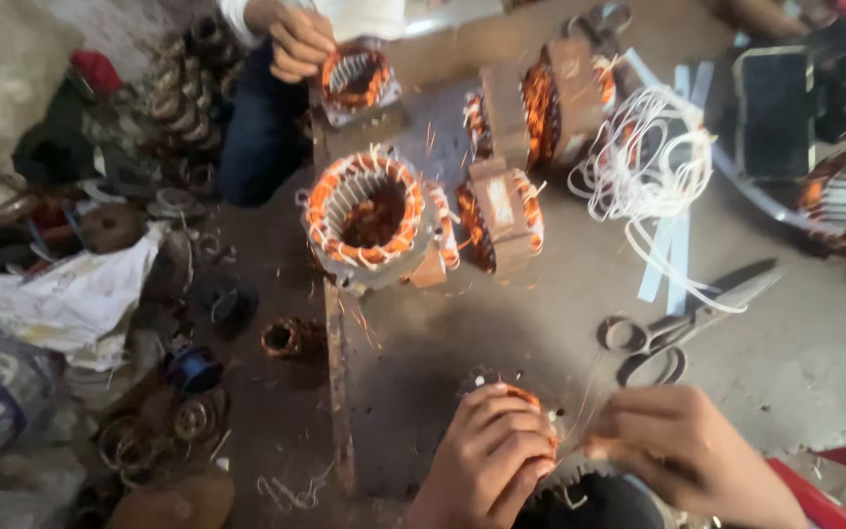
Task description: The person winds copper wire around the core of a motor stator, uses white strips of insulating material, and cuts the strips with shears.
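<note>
Left hand (487,460): near edge, fingers wrapped over small stator (526,402) with copper winding, gripping it. Right hand (682,446): just right of stator, fingertips pinching thin thread (589,392). Scissors (673,328): on table (815,362), beyond right hand. Large wound stator (369,216): centre, farther off. White cord tangle (648,157): far right. Another person's hand (298,41): far edge, on another stator (354,78).

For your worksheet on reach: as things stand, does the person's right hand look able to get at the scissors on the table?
Probably yes. The right hand lies just below the scissors, with bare table between them. But its fingers pinch a thin wire by the stator that the left hand grips, so it isn't free.
</note>
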